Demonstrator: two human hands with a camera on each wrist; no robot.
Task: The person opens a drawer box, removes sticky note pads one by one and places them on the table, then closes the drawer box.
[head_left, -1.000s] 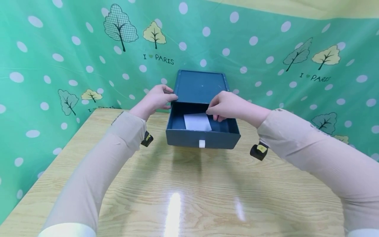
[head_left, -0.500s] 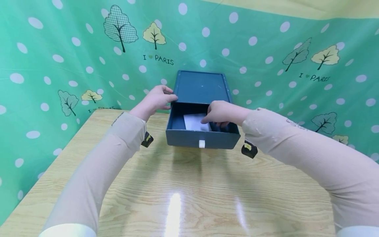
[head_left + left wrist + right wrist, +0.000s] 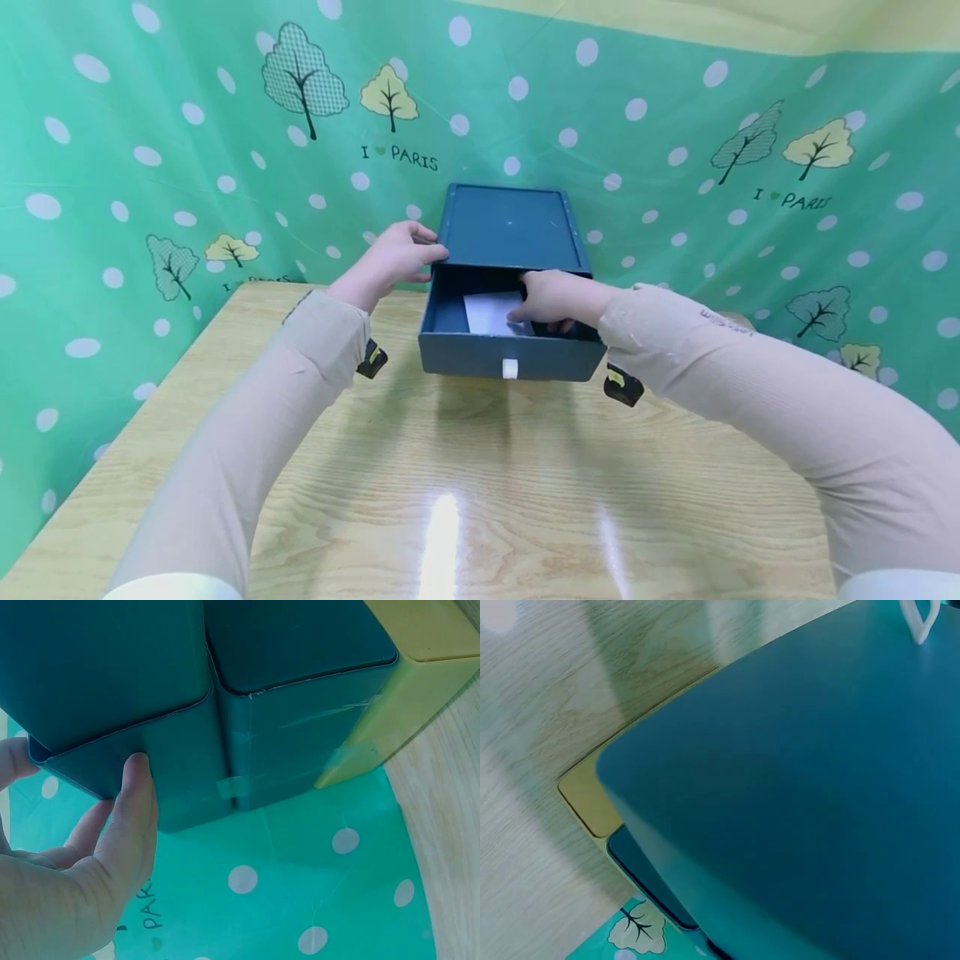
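Note:
A blue drawer unit (image 3: 510,225) stands against the backdrop, with its top drawer (image 3: 457,357) pulled out. A white tab (image 3: 510,368) sticks out of the drawer front. My left hand (image 3: 393,257) touches the unit's upper left side; in the left wrist view, its extended fingers (image 3: 135,795) press the blue wall. Inside the drawer lies a white sheet of paper (image 3: 486,312), partly covered by my right hand (image 3: 553,298). That hand reaches down into the drawer, thumb over the paper; most of its fingertips are hidden. In the right wrist view the drawer's blue front (image 3: 795,795) blocks the hand.
Below the top unit, another blue unit (image 3: 315,720) and a yellow one (image 3: 427,697) are stacked. Behind hangs a green dotted cloth (image 3: 300,200). The wooden table (image 3: 540,500) spreads in front. Black wrist devices sit under both sleeves.
My right hand has moved down and left, deeper into the drawer and over the paper. The left hand keeps its place on the unit.

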